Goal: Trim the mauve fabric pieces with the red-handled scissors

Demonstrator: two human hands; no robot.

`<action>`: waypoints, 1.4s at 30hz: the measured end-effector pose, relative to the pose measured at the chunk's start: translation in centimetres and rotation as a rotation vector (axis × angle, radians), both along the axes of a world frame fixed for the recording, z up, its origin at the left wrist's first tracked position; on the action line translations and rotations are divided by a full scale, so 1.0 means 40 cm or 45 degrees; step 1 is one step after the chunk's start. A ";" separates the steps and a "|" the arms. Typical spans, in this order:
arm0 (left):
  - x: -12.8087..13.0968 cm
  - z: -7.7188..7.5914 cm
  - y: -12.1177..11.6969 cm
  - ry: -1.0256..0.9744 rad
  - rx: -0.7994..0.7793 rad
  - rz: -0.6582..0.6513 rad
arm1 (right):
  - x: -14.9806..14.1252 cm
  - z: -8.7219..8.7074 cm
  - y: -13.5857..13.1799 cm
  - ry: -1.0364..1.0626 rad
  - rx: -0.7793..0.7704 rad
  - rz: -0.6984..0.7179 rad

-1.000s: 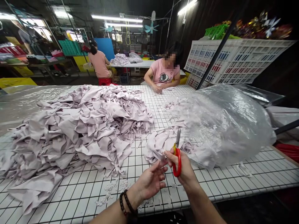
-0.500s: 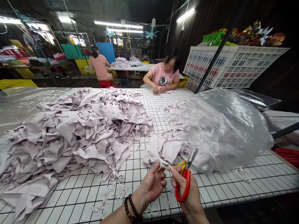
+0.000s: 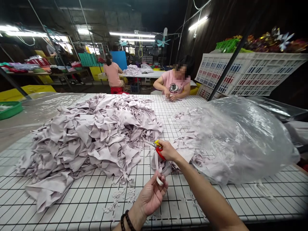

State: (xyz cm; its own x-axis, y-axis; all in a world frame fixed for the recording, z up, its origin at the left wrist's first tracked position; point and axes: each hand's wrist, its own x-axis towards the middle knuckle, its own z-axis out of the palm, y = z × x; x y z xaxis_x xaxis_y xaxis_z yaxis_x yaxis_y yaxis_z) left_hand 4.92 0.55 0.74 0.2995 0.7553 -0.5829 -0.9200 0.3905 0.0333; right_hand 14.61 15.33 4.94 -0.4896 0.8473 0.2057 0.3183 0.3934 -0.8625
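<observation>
Strip (image 3: 157, 166) of pale cloth is running near-upright between the hands: left hand (image 3: 151, 194) pinching its lower end over the worktop (image 3: 72, 199), right hand (image 3: 168, 151) gripping red scissors (image 3: 157, 148) at its top, blades pointing left.

Gridded white table (image 3: 216, 205), fabric heap (image 3: 96, 138), plastic bag (image 3: 240, 138)

Right hand (image 3: 167, 150) gripping red-handled scissors (image 3: 157, 148), left hand (image 3: 152, 194) pinching a pale fabric strip (image 3: 157, 168), lilac fabric pile (image 3: 96, 134) on gridded table (image 3: 216, 205)
</observation>
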 end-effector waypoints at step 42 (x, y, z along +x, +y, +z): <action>-0.034 0.096 0.001 1.619 0.811 -0.055 | 0.188 -0.141 -0.276 -0.046 -0.189 -0.926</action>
